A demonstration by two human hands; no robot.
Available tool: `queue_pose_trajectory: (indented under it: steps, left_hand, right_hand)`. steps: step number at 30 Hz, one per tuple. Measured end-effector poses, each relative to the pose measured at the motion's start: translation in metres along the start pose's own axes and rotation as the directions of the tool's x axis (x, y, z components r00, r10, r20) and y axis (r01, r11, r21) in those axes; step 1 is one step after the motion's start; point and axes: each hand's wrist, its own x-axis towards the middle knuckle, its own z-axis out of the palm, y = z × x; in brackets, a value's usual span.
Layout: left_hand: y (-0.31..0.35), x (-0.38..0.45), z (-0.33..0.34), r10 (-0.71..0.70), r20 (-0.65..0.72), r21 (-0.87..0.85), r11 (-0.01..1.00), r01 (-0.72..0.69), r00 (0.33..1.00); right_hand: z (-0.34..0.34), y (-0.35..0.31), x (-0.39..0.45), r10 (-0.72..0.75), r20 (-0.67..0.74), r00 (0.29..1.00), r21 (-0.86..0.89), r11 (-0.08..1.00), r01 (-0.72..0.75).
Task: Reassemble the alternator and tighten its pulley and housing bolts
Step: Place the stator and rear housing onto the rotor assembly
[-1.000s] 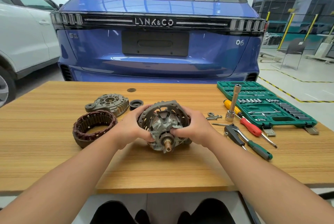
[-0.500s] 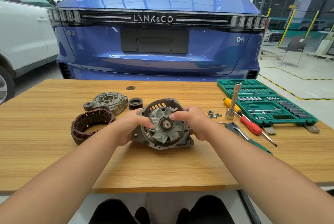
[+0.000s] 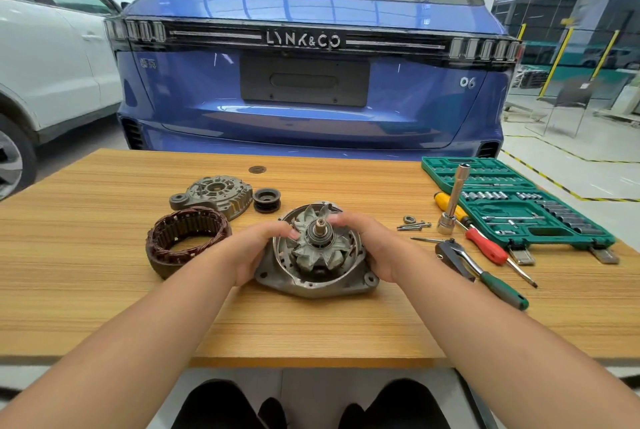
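The housing [image 3: 313, 281] with the rotor [image 3: 317, 248] inside sits on the table [image 3: 104, 307]. The left hand [image 3: 256, 252] and right hand [image 3: 372, 248] each hold a side in a curled grip. It looks heavy, hard metal; the thick rim seems safest to hold.

At the middle of the table [image 3: 104, 307], your left hand [image 3: 254, 250] and right hand [image 3: 375, 246] flank the housing [image 3: 313, 284], in which the rotor [image 3: 317, 248] sits shaft-up. Left of it lies the winding ring [image 3: 187, 241]; behind that, the end cover [image 3: 214, 194], with the pulley [image 3: 266, 200] just to its right. Right of the housing lie the bolts [image 3: 414, 226], then the socket extension [image 3: 452, 206], screwdriver [image 3: 481, 243] and ratchet [image 3: 481, 272]. The socket case [image 3: 519, 203] occupies the far right corner.
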Motion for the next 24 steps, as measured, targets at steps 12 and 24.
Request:
queue_pose_trajectory:
  steps: [12,24]
  left_hand:
    - [0.006,-0.002,0.011,-0.041,-0.083,-0.055,0.998,0.036,0.996]
    - [0.010,0.009,0.015,-0.108,-0.212,-0.140,0.987,0.079,0.971]
  right_hand:
    - [0.016,0.011,-0.008,-0.186,-0.237,0.954,-0.151,0.977,0.153]
    - [0.008,-0.004,0.010,0.003,-0.160,0.987,0.004,1.000,-0.002]
